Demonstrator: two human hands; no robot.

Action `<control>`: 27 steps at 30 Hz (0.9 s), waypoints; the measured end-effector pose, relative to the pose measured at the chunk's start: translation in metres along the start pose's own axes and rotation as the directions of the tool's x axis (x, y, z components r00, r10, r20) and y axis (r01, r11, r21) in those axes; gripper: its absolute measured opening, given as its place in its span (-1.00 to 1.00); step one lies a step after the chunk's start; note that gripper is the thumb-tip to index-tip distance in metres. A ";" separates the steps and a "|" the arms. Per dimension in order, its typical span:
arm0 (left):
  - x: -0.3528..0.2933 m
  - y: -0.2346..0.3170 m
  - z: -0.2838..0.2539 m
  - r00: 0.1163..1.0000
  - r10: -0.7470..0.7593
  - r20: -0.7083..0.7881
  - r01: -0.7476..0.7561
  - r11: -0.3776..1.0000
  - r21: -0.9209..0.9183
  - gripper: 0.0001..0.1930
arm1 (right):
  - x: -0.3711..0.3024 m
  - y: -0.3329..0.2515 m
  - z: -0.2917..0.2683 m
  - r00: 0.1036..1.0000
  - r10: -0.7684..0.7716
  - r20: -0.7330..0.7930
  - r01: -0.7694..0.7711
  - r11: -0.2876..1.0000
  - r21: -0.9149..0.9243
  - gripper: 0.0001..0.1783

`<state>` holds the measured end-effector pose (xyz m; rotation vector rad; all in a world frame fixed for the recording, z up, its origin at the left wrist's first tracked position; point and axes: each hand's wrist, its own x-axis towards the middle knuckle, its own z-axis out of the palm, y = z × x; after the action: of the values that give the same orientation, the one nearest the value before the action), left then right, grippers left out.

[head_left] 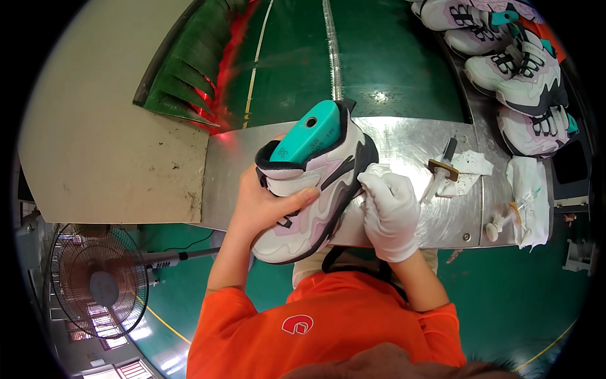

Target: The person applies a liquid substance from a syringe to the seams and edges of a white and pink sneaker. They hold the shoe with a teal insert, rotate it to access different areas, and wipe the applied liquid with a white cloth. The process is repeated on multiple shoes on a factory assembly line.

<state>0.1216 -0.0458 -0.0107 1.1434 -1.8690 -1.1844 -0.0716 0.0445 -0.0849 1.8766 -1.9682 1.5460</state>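
Note:
A white and pale pink sneaker (309, 218) with a black sole is tilted in front of me, above the near edge of the metal table. Inside its collar sits a teal shoe last (309, 134). My bare left hand (273, 205) grips the sneaker from the left, its thumb across the upper and its other fingers hidden behind. My right hand (390, 205), in a white glove, presses against the black sole edge on the right side. Its fingers are curled together; a bit of white cloth seems to be pinched there, though it blends with the glove.
Several similar sneakers (527, 79) are piled at the far right. A brush-like tool (445, 165) lies on a white cloth (472, 165) on the metal table (404, 136). Further right is another cloth (529, 202). A green flap curtain (183, 69) hangs at left; a fan (101, 284) stands below.

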 end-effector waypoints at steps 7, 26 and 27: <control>-0.001 0.005 0.001 0.999 -0.028 0.016 0.028 0.999 -0.016 -0.23 | -0.002 -0.004 -0.006 0.998 -0.045 0.044 0.046 0.998 -0.033 -0.73; -0.001 0.012 0.002 0.999 -0.035 0.027 0.036 0.999 -0.035 -0.31 | 0.004 0.002 -0.002 1.000 0.008 0.008 -0.008 0.999 0.038 -0.71; -0.001 0.012 0.002 0.999 -0.036 0.021 0.037 0.999 -0.036 -0.30 | 0.003 0.003 -0.003 1.000 0.011 0.021 -0.011 0.999 0.032 -0.71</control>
<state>0.1164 -0.0417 -0.0005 1.1543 -1.8415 -1.2491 -0.0761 0.0434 -0.0830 1.9042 -1.9774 1.5767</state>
